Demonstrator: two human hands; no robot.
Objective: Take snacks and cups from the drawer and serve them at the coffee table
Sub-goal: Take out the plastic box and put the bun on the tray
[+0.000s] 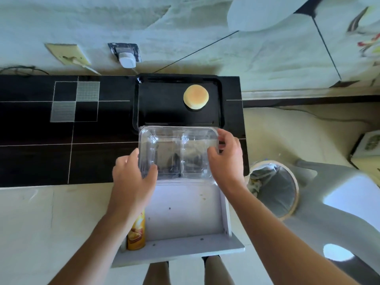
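Note:
A clear plastic clamshell box (176, 151) hangs over the black cabinet top's front edge, above the open white drawer (185, 214). My left hand (133, 177) grips its left side with the thumb on top. My right hand (226, 159) grips its right edge. Behind the box lies a black tray (156, 103) with one round golden bun (196, 97) at its right. A yellow chip can (136, 233) lies in the drawer's left side, partly hidden by my left forearm.
The black cabinet top (61, 130) stretches to the left. A wall socket with a white charger (127, 58) is behind it. A bin with a grey liner (273, 190) and a white plastic chair (339, 202) stand to the right.

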